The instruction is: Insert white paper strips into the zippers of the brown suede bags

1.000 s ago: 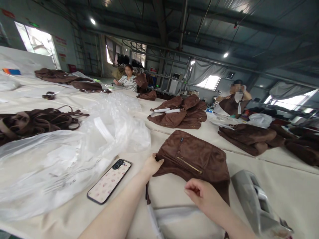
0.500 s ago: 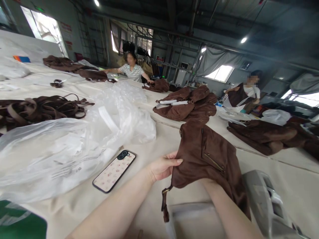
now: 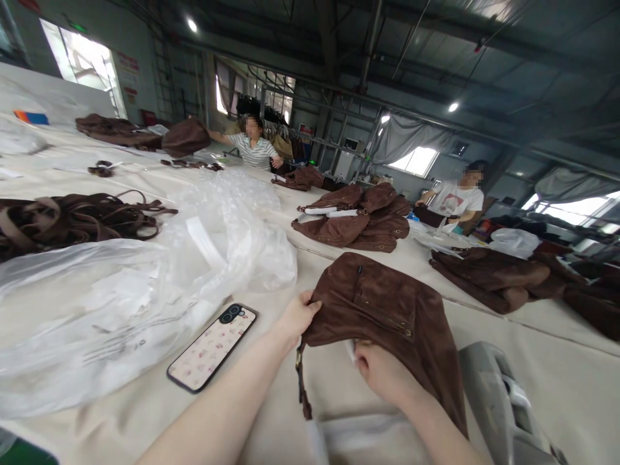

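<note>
On the left of the cream-covered surface (image 3: 121,420) lay a tangled heap of brown straps (image 3: 68,219), with a brown bag (image 3: 186,137) farther back. A crumpled clear plastic bag (image 3: 232,242) spread beside the straps and reached toward the near edge. To its right a phone (image 3: 213,349) in a pale patterned case lay slantwise, its camera end pointing away. A person in a striped shirt (image 3: 256,152) was at the far side, arms spread.

The left hand (image 3: 296,318) had its grip closed on the left edge of the brown handbag (image 3: 387,290), thumb on top. Below that corner hung a buckled strap end (image 3: 301,381), with white wrapping (image 3: 317,442) beneath it. The handbag was in front of the wearer, above the surface, its zipper (image 3: 387,320) facing up. The right hand (image 3: 380,368) was at the handbag's near edge, its grip curled nearly closed on a small white piece (image 3: 351,351).

Beyond the handbag was a pile of brown bags (image 3: 358,219). Farther right, another person in a white T-shirt (image 3: 453,200) stood across the surface. A grey device (image 3: 498,394) sat just right of the handbag, and more brown bags lay behind it.
</note>
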